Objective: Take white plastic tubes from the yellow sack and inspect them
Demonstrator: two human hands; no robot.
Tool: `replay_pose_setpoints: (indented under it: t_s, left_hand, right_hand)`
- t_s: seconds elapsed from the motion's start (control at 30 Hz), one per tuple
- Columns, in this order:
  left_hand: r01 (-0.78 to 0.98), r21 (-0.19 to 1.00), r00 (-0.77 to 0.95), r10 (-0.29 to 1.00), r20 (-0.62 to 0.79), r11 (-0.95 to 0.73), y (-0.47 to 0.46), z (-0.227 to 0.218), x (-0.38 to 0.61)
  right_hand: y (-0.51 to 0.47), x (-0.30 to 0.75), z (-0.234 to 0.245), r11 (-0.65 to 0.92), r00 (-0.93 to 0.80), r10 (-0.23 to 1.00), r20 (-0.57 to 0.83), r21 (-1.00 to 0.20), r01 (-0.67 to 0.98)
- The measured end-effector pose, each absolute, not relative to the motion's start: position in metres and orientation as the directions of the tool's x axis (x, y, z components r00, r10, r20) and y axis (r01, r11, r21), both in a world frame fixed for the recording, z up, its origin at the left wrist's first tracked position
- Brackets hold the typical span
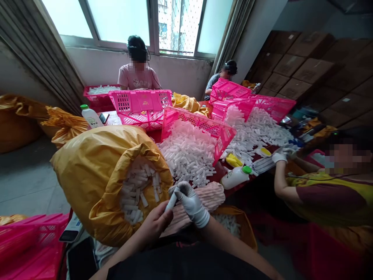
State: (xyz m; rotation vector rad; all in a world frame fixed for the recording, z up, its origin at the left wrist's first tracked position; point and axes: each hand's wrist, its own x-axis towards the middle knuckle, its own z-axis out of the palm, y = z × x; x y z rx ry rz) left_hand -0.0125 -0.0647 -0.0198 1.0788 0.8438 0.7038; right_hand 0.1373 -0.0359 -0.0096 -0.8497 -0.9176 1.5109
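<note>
My left hand [155,223], bare, is closed around the lower end of a small white tube [171,202]. My right hand [190,204], in a white glove, pinches the tube's upper end. Both hands hover over a pink ridged cloth [212,194] at the near table edge. Just left of them a big yellow sack [96,171] lies open, full of white tubes [136,190]. Beyond the hands a heap of the same white tubes [186,153] spills from a tipped pink basket [201,124].
More pink baskets [142,105] and another tube pile [259,128] cover the red table. A white bottle with a green cap [236,177] lies near the edge. A person on the right works with gloved hands [279,155]; two people sit by the window. Cardboard boxes [305,62] are stacked at right.
</note>
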Motion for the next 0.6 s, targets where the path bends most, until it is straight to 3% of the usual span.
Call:
replay_pose_setpoints:
  t_s: [0.07,0.13,0.23,0.3,0.37,0.5,0.6]
  left_hand:
    - [-0.28,0.844,0.551,0.797,-0.249,0.457,-0.069,-0.02,-0.009]
    - [-0.43,0.661,0.649,0.719,-0.248,0.615,-0.072,-0.022,-0.005]
    - [-0.487,0.384,0.798,0.579,-0.17,0.784,-0.074,-0.024,0.003]
    - [-0.472,0.337,0.831,0.539,-0.139,0.815,-0.073,-0.025,0.011]
    - [-0.472,0.444,0.786,0.592,-0.179,0.761,-0.069,-0.024,0.021]
    - [-0.281,0.85,0.541,0.805,-0.243,0.446,-0.059,-0.015,0.041]
    - [-0.172,0.899,0.551,0.796,-0.252,0.403,-0.057,-0.012,0.059]
  right_hand:
    - [-0.043,0.129,-0.011,-0.136,-0.136,0.988,-0.077,-0.856,-0.499]
    - [-0.049,0.126,-0.011,-0.206,-0.176,0.976,-0.13,-0.814,-0.543]
    - [-0.054,0.128,-0.009,-0.241,-0.177,0.97,-0.167,-0.749,-0.618]
    - [-0.054,0.135,-0.01,-0.219,-0.155,0.976,-0.155,-0.723,-0.655]
    - [-0.053,0.146,-0.014,-0.179,-0.125,0.984,-0.129,-0.723,-0.667]
    - [-0.049,0.174,-0.024,-0.079,-0.061,0.997,-0.053,-0.815,-0.574]
    - [-0.049,0.192,-0.025,-0.102,-0.083,0.994,-0.065,-0.806,-0.583]
